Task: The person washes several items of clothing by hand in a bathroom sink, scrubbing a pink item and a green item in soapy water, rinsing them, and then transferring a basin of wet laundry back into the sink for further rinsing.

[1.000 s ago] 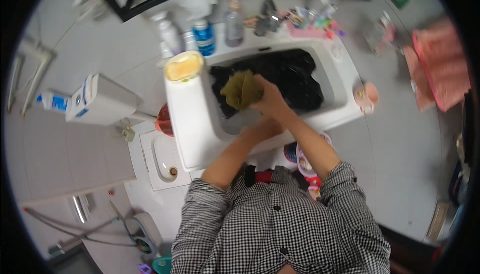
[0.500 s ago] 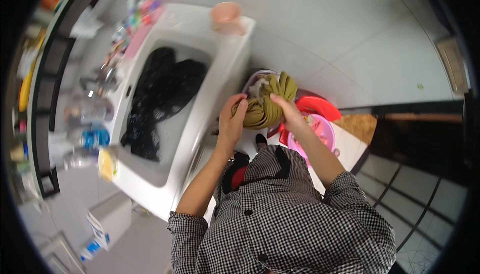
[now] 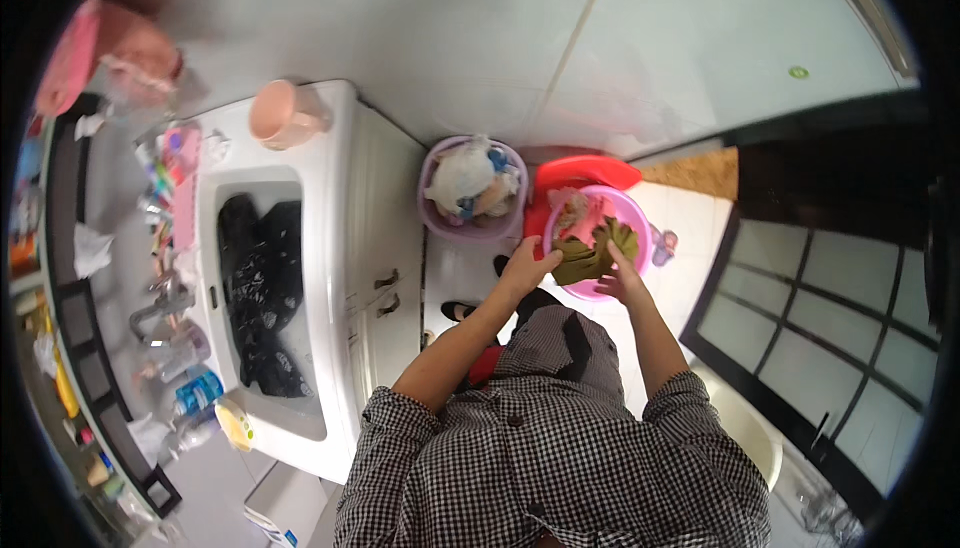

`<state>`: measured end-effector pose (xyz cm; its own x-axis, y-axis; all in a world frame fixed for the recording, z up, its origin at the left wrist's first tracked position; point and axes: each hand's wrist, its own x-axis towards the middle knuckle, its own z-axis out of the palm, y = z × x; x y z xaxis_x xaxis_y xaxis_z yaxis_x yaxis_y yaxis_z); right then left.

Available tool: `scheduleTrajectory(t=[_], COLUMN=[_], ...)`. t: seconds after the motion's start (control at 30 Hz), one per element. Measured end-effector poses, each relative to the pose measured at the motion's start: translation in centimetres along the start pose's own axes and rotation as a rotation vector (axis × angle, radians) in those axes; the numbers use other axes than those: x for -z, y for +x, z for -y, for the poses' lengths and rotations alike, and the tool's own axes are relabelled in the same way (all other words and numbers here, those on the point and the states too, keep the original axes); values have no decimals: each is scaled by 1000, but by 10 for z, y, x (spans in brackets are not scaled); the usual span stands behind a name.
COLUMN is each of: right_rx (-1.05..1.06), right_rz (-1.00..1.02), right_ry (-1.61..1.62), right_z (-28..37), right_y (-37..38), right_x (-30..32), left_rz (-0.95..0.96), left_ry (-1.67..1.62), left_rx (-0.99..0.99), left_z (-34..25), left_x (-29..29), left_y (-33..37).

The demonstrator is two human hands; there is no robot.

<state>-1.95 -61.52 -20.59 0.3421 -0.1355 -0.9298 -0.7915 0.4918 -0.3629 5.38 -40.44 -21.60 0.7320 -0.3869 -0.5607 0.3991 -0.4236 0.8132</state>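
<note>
Olive-green cloth [image 3: 578, 261] that half a second ago was bunched between the hands in front of the lilac basket [image 3: 465, 234] is now at the pink basin [image 3: 643, 226], along the rim nearest the person. Both forearms reach forward and converge on it, sleeves pushed up to the elbows. Left arm stretched out on a slant, the left hand [image 3: 534, 265] meets the cloth's left end, thumb toward the fabric. Elbow more bent, the right hand [image 3: 622, 280] is at the other end, thumb raised against the folds and fingers loosely parted beneath. Whether either hand grips the cloth or has released it, I cannot tell. Pink fabric [image 3: 602, 215] lies in the basin toward its far edge; a red chair [image 3: 590, 170] shows behind. Black cloth [image 3: 262, 293] sits in the sink [image 3: 328, 248], well apart.
</note>
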Motion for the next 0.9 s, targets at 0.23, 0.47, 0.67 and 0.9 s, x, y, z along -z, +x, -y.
scheduleTrajectory(t=[0.23, 0.47, 0.67, 0.9], right_rx=[52, 388, 742, 1347], right_rz=[108, 439, 915, 567], right_ry=[-199, -542, -652, -1268], right_z=[-7, 34, 24, 17], right_y=[28, -43, -150, -88], right_x=[-46, -211, -352, -492], left_rz=[-295, -940, -1442, -1144], left_ry=[11, -289, 245, 259], left_rx=[-109, -255, 86, 407], left_z=[-79, -94, 16, 137], left_x=[107, 190, 265, 268], left_y=[-76, -158, -242, -309])
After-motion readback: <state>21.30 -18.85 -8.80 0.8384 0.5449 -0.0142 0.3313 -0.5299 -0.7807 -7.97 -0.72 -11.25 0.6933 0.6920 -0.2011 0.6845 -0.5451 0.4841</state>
